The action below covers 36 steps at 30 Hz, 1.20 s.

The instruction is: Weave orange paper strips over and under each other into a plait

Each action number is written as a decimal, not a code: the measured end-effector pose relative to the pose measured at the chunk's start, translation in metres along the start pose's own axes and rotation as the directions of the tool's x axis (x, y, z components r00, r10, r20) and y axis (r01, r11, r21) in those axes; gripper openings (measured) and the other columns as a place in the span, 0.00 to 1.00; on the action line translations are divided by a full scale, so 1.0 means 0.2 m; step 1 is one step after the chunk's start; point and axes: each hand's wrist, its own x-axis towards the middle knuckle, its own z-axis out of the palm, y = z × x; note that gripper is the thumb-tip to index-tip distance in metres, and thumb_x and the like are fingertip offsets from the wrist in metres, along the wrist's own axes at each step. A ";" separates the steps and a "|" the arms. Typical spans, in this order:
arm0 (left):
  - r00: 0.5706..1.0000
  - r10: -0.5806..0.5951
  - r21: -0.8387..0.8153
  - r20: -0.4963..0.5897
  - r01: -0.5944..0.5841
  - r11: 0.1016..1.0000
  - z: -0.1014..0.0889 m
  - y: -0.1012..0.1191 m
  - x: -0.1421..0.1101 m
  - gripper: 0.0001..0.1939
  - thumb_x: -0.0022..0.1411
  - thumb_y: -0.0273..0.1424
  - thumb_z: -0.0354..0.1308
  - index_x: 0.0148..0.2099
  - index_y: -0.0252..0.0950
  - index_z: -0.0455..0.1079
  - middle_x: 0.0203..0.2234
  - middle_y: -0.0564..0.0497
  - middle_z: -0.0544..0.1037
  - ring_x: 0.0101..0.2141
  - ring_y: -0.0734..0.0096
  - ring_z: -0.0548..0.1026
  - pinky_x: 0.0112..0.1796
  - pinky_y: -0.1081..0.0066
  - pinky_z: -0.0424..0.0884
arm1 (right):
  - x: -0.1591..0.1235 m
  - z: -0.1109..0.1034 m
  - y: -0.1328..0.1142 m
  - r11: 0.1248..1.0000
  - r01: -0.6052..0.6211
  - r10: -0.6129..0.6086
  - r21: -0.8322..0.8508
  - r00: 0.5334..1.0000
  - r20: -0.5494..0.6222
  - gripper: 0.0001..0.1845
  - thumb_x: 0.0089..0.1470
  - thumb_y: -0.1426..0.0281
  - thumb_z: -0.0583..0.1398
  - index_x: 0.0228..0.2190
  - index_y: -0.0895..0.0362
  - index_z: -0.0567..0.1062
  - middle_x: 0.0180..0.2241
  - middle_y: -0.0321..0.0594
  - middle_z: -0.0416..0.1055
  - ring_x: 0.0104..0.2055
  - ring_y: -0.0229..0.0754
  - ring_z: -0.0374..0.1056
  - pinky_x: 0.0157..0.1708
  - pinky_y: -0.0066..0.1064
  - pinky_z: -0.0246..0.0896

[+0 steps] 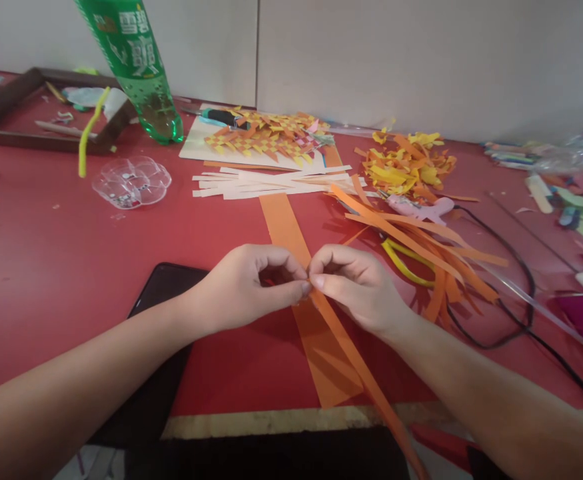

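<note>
My left hand [266,283] and my right hand [356,283] meet at the middle of the view, both closed in a pinch. Between their fingertips is the upper end of a narrow orange paper strip [354,353], which trails down to the right past the table's front edge. Beneath the hands, a wider orange paper band [286,223] lies flat on the red table. Just right of my right hand, a loose bunch of orange strips [421,240] lies over yellow-handled scissors [408,263]. How the pinched end is shaped is hidden by my fingers.
A dark tablet-like slab [166,293] lies under my left forearm. Behind are white strips [271,181], woven paper pieces [266,137], yellow-orange scraps [406,167] and a pink glue gun [421,208] with a black cord. A green bottle [141,80], clear dish [131,181] and brown frame [26,137] stand left.
</note>
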 end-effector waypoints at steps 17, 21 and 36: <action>0.993 0.093 -0.115 -0.066 -0.101 0.988 0.00 0.00 0.00 0.06 0.62 0.31 0.61 0.33 0.34 0.72 0.25 0.54 0.79 0.28 0.75 0.77 0.34 0.76 0.72 | 0.00 0.00 -0.01 0.997 0.058 -0.059 -0.040 0.998 -0.014 0.05 0.48 0.73 0.60 0.23 0.56 0.70 0.20 0.30 0.63 0.21 0.32 0.54 0.22 0.27 0.49; 0.990 0.107 -0.109 -0.096 -0.118 0.987 0.00 0.00 -0.01 0.06 0.63 0.31 0.61 0.33 0.35 0.72 0.24 0.55 0.78 0.28 0.76 0.76 0.33 0.77 0.71 | 0.00 0.00 -0.01 0.998 0.069 -0.069 -0.014 0.997 -0.017 0.05 0.48 0.75 0.60 0.22 0.56 0.70 0.20 0.30 0.63 0.22 0.32 0.56 0.22 0.27 0.50; 0.921 0.061 -0.286 -0.385 -0.182 0.941 -0.01 -0.01 0.01 0.07 0.63 0.30 0.60 0.33 0.36 0.66 0.26 0.57 0.71 0.26 0.78 0.76 0.34 0.75 0.77 | 0.01 0.00 0.01 1.000 0.006 -0.006 -0.003 0.999 -0.038 0.04 0.44 0.76 0.60 0.22 0.56 0.70 0.19 0.29 0.64 0.19 0.30 0.56 0.19 0.25 0.50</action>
